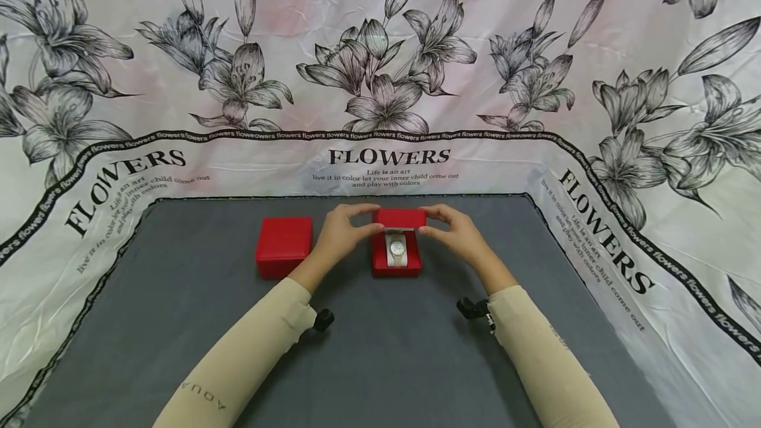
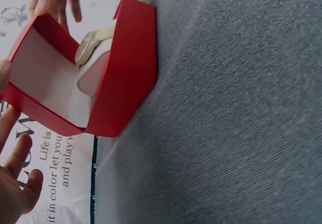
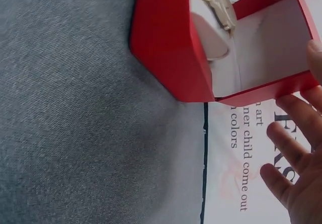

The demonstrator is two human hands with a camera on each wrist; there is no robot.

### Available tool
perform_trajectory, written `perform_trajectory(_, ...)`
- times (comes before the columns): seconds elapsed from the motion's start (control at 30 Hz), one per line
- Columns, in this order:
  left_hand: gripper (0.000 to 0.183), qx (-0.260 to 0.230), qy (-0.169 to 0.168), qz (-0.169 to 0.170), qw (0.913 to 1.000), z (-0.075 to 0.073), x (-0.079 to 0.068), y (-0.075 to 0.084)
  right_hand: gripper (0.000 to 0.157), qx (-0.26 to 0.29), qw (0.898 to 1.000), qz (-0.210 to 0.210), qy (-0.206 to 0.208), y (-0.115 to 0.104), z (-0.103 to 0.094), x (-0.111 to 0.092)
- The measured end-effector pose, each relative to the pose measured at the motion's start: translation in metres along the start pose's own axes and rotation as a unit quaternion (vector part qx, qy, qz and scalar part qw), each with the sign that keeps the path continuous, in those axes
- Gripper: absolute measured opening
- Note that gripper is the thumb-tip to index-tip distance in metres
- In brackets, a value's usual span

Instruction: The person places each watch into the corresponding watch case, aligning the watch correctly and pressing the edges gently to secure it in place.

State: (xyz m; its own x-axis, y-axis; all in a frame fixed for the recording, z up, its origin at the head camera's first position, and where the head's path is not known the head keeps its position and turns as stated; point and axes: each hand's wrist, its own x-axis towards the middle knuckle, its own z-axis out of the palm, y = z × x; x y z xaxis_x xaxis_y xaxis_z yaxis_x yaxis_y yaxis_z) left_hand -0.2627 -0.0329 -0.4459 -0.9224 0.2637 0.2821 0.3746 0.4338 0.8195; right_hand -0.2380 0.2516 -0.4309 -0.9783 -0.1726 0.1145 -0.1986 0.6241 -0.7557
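Note:
A red watch box (image 1: 397, 272) sits near the back of the grey cloth with its lid (image 1: 401, 218) raised. Inside, a wristwatch (image 1: 397, 249) with a pale strap is wrapped round a white cushion (image 2: 94, 75). My left hand (image 1: 341, 233) pinches the left side of the lid between thumb and fingers. On the opposite side, my right hand (image 1: 460, 233) grips the lid the same way. The lid's white lining (image 3: 274, 43) shows in both wrist views, where the lower fingers of each hand spread away from the box.
To the left of the open box stands a second red box (image 1: 284, 248), closed, close to my left forearm. Grey cloth (image 1: 392, 355) covers the work surface. Behind it runs a white border printed with lettering and flowers (image 1: 386, 107).

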Motion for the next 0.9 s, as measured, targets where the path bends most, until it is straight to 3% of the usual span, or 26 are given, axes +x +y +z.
perform_trajectory(0.23,0.05,-0.017,-0.007,-0.017,0.9997,0.001,-0.007,0.001,0.051,-0.033,0.999,-0.006,0.004,-0.003,0.002,-0.001)
perform_trajectory(0.6,0.054,0.031,-0.009,-0.043,0.9986,0.003,-0.01,0.009,0.054,-0.069,0.997,-0.043,0.013,-0.004,0.004,-0.005)
perform_trajectory(0.9,0.054,0.039,-0.014,-0.046,0.9981,0.004,-0.017,0.008,0.055,-0.011,0.999,-0.031,0.003,0.006,0.005,-0.013)
